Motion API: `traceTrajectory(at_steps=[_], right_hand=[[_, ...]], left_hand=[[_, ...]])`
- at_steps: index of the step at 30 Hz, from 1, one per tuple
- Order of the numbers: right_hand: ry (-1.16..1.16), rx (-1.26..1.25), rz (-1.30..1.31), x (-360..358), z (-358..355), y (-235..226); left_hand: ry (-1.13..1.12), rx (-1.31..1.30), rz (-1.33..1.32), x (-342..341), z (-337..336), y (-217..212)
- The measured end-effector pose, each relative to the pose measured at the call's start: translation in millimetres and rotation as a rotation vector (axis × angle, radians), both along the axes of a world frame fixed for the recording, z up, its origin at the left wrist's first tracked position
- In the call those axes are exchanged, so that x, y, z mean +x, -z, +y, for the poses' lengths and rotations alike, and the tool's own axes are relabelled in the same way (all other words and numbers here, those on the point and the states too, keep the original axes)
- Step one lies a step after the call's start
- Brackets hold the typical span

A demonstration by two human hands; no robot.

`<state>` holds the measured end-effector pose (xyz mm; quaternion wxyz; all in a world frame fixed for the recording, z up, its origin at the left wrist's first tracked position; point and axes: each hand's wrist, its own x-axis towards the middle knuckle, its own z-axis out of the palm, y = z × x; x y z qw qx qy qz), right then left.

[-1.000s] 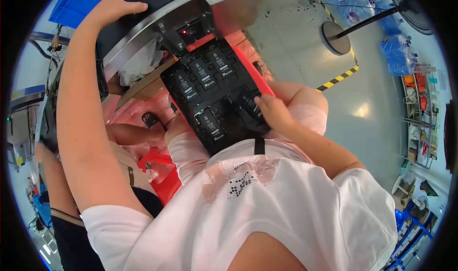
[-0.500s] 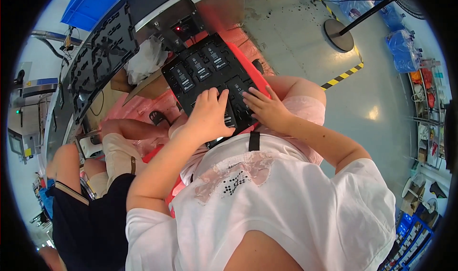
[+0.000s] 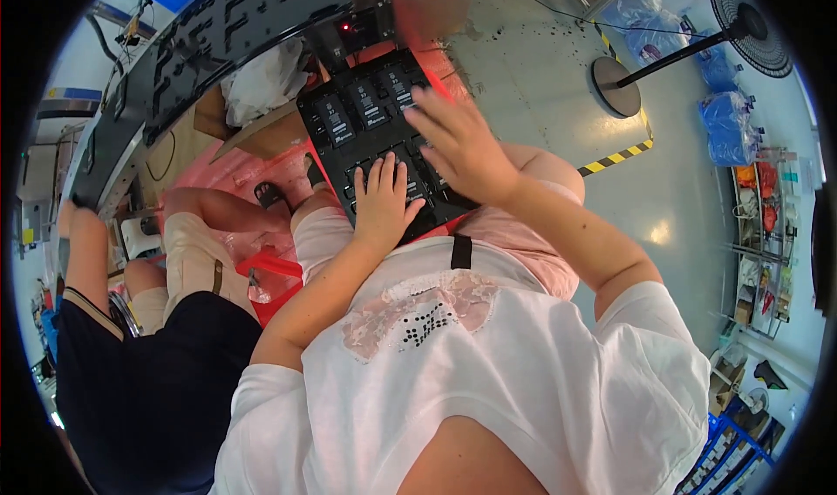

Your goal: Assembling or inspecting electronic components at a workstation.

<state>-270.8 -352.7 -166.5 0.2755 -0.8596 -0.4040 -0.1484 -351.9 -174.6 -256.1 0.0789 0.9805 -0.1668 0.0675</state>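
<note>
A black tray (image 3: 349, 116) with rows of small black parts in its pockets rests on my lap, tilted away from me. It sits over a red bin (image 3: 277, 273). My left hand (image 3: 384, 200) lies flat on the near part of the tray with its fingers apart and holds nothing. My right hand (image 3: 462, 142) reaches over the tray's right side, fingers spread, with the fingertips touching the parts in the far row. Nothing shows as gripped in it.
A seated co-worker (image 3: 139, 355) in dark clothes is close on my left. A long black work line (image 3: 218, 24) curves across the top, with a white plastic bag (image 3: 261, 81) under it. On the grey floor to the right are a fan stand (image 3: 617, 85), striped tape (image 3: 615, 157) and shelves (image 3: 758, 233).
My left arm came down from the work line at the upper left onto the tray. My right hand moved from the tray's near right edge to its far rows.
</note>
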Motion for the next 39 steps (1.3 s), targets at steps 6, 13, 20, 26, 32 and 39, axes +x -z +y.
traceTrajectory(at_steps=[6, 13, 20, 26, 32, 39], right_hand=[[0.05, 0.078, -0.59, 85, 58, -104], [-0.056, -0.464, -0.433, 105, 88, -101], [-0.527, 0.053, -0.127, -17, 94, -83], [0.047, 0.441, 0.018, -23, 75, -55], [0.035, 0.438, 1.176, -22, 87, 4], [0.267, 0.397, 0.694, 1, 43, 53]], left_hand=[[-0.017, 0.01, 0.105, 6, -1, -19], [-0.364, -1.567, 0.295, 49, 54, -75], [-0.636, -2.117, -0.004, 41, 155, -138], [-0.62, -2.249, 0.236, -53, 160, -121], [-0.957, -1.448, -0.013, -99, 193, -48], [-0.927, -1.049, 0.078, -23, 139, -25]])
